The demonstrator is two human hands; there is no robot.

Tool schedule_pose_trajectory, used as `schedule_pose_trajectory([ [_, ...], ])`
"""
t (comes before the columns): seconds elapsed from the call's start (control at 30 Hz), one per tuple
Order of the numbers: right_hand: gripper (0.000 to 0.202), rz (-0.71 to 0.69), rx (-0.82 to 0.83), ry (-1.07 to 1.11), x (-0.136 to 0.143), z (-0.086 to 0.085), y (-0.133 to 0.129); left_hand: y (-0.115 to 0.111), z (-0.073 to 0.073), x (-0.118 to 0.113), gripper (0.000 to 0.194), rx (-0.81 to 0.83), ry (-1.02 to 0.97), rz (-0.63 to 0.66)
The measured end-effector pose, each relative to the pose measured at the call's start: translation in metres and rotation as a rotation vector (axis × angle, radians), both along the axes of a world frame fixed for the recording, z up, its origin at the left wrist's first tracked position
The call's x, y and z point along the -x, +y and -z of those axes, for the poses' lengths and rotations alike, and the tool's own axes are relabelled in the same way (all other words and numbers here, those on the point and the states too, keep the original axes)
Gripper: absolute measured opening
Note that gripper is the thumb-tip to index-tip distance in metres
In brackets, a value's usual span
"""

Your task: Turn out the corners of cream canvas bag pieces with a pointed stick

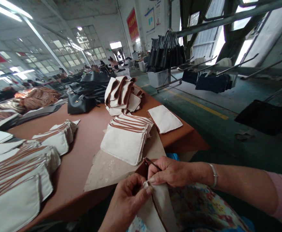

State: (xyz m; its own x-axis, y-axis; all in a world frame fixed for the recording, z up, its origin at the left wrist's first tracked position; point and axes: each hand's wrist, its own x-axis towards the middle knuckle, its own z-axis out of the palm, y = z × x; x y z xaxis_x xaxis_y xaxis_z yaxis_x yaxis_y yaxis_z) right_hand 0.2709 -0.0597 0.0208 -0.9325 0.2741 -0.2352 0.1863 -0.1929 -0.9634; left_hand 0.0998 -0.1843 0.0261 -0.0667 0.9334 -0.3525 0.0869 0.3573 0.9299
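Fingers: L hand pinching the edge of a pale cloth piece betw. thumb + index; R hand pinching the same edge right beside it, other fingers curling round a slim dark tool.
Cloth in hand: hanging below both hands, over a floral cloth, its brown strip running down; prob. mid-work, exact stage unclear.
Near stack: many pale, brown-edged pieces lying fanned on a tan sheet; done or waiting, can't tell.
Single piece: one pale piece lying apart, to the R of the stack.
Far pile: folded pieces sitting behind; status also unclear.
L-side piles: more pieces lying on the brown table, some running out of frame.
Hidden: tool's grip end, pinch pt. partly behind thumbs, lower cloth cut off.
Bkgd: people + bags blurring, no detail.
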Motion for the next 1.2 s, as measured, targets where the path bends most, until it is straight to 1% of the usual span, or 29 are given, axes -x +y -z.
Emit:
schedule_pose_trajectory([
  [0.1, 0.019, 0.004, 0.004, 0.019, 0.001, 0.004, 0.000, -0.001, 0.000, -0.001, 0.032, 0.030, 0.016, -0.017],
  [0.27, 0.014, 0.012, -0.015, 0.005, 0.000, 0.005, 0.000, -0.001, -0.001, -0.006, 0.028, 0.058, 0.068, -0.080],
  [0.37, 0.015, 0.039, -0.089, 0.014, 0.001, 0.005, 0.000, -0.001, -0.003, -0.010, 0.027, 0.053, 0.141, -0.089],
  [0.43, 0.018, 0.069, -0.161, 0.040, 0.002, 0.006, -0.001, -0.001, -0.006, -0.012, 0.026, 0.031, 0.216, -0.088],
  [0.53, 0.023, 0.074, -0.234, 0.036, 0.004, 0.005, -0.002, 0.001, -0.010, -0.015, 0.024, -0.009, 0.314, -0.075],
  [0.6, 0.022, 0.071, -0.264, 0.003, 0.006, 0.004, -0.004, 0.003, -0.011, -0.015, 0.023, -0.029, 0.368, -0.049],
  [0.67, 0.016, 0.097, -0.292, -0.013, 0.007, 0.003, -0.005, 0.003, -0.011, -0.014, 0.024, -0.030, 0.393, -0.017],
  [0.7, 0.014, 0.114, -0.305, -0.004, 0.007, 0.003, -0.006, 0.003, -0.011, -0.013, 0.025, -0.014, 0.377, -0.007],
  [0.77, 0.011, 0.142, -0.313, 0.040, 0.007, 0.004, -0.006, 0.002, -0.009, -0.011, 0.024, 0.045, 0.267, -0.012],
  [0.87, 0.006, 0.159, -0.331, 0.154, 0.006, 0.008, -0.008, -0.001, -0.008, -0.010, 0.020, 0.099, -0.014, -0.085],
  [0.93, 0.005, 0.166, -0.395, 0.265, 0.004, 0.010, -0.007, -0.001, -0.007, -0.012, 0.024, 0.089, -0.173, -0.166],
  [1.0, 0.007, 0.154, -0.512, 0.386, 0.003, 0.013, -0.006, -0.001, -0.005, -0.014, 0.032, 0.108, -0.281, -0.214],
  [1.1, 0.012, 0.060, -0.722, 0.502, 0.002, 0.017, -0.001, 0.001, 0.001, -0.015, 0.040, 0.197, -0.331, -0.193],
  [1.2, 0.013, -0.019, -0.907, 0.572, 0.001, 0.025, 0.004, 0.000, 0.005, -0.012, 0.042, 0.224, -0.283, -0.158],
])
